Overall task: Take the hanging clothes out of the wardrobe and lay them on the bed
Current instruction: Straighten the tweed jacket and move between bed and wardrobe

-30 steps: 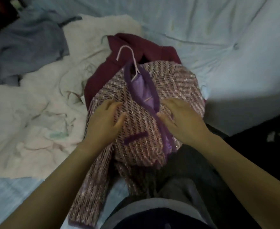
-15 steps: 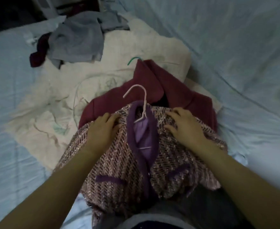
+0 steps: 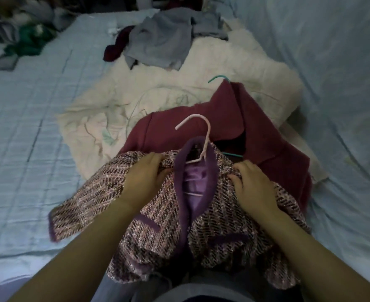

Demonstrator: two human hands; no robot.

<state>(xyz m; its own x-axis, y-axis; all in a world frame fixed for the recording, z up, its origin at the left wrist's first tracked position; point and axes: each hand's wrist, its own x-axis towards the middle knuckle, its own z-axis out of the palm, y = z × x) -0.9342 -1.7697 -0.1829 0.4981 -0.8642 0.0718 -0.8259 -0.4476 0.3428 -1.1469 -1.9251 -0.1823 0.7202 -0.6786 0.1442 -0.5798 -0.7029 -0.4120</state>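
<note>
The left hand (image 3: pixel 144 177) and right hand (image 3: pixel 253 188) each clutch a shoulder of the tweed jacket (image 3: pixel 105 192), probably to spread it flat on its hanger (image 3: pixel 203 136) at the bed's (image 3: pixel 27 105) near edge. It overlaps a maroon coat (image 3: pixel 256 131) on a cream blanket (image 3: pixel 157 101); a grey garment (image 3: pixel 160 44) lies toward the far edge.

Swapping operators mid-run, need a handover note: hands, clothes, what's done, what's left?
Left hand and right hand: each grips a shoulder of the tweed jacket.
The jacket is on its pink hanger and lies partly over the maroon coat on the bed.
Done: maroon coat laid down.
Left: flatten the jacket and let go. The wardrobe is out of view.
</note>
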